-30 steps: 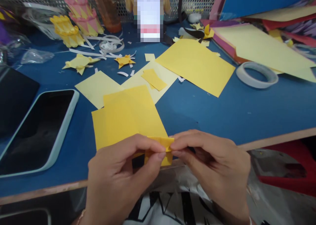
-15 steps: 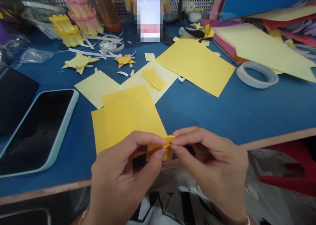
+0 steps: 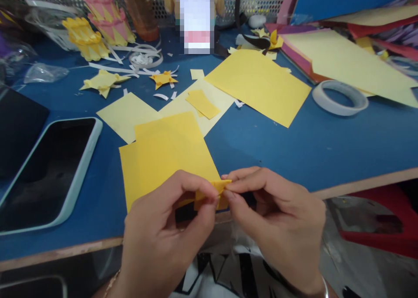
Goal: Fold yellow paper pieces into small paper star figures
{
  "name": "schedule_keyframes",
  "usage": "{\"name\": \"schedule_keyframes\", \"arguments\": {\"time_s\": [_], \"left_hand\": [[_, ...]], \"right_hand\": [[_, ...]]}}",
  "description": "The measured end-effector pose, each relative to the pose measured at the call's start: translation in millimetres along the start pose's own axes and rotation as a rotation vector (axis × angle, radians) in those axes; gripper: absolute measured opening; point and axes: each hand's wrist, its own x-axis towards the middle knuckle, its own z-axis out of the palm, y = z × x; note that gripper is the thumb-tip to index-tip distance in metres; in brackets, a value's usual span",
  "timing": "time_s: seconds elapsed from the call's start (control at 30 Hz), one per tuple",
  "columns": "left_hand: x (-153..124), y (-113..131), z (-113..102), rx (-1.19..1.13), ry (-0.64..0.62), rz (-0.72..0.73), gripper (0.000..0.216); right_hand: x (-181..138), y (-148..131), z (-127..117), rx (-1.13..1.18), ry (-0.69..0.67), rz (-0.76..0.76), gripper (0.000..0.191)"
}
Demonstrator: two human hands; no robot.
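Between my two hands, at the table's front edge, is a small folded piece of yellow paper [image 3: 222,185]. My left hand [image 3: 171,228] pinches its left part between thumb and forefinger. With thumb and forefinger too, my right hand [image 3: 277,221] grips its right end. Some of the folds are hidden behind my fingertips. Larger yellow sheets [image 3: 163,154] lie overlapped just beyond my left hand. Past them are pale yellow sheets [image 3: 129,115], with small yellow strips [image 3: 203,104] on one of them.
A phone [image 3: 48,171] lies at left. A tape roll [image 3: 339,97] and a yellow sheet [image 3: 259,86] lie at right. Paper stars [image 3: 103,82], white strips and paper crowns [image 3: 85,38] sit at the back left. A lit, blurred screen [image 3: 196,19] stands behind.
My left thumb and fingertip have shifted slightly and press closer together on the folded paper. My right hand keeps its pinch. The whole view has moved a little.
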Motion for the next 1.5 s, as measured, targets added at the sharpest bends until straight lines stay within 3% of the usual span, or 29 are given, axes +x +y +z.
{"name": "schedule_keyframes", "arguments": {"time_s": [0.13, 0.37, 0.77, 0.97, 1.1, 1.5], "left_hand": [[-0.3, -0.8, -0.9, -0.025, 0.001, 0.002, 0.022], [2.0, -0.8, -5.6, 0.01, -0.124, 0.027, 0.017], [-0.7, -2.7, -3.3, -0.053, -0.092, -0.059, 0.019], [-0.1, -3.1, -2.9, -0.036, -0.102, -0.034, 0.018], [1.3, -4.8, -3.8, -0.011, -0.173, 0.021, 0.018], [-1.4, -5.9, -2.6, -0.017, -0.157, 0.039, 0.023]], "right_hand": [[-0.9, -0.1, 0.6, -0.03, 0.007, -0.031, 0.017], [-1.3, 1.4, 0.2, -0.064, -0.012, -0.041, 0.015], [-4.4, 4.8, -1.9, -0.004, -0.071, -0.003, 0.02], [-2.9, 6.2, -2.0, 0.1, -0.185, 0.057, 0.023], [-4.5, 6.1, -4.2, 0.111, -0.15, 0.073, 0.024], [-5.9, 7.0, -4.7, 0.18, -0.173, 0.082, 0.025]]}}
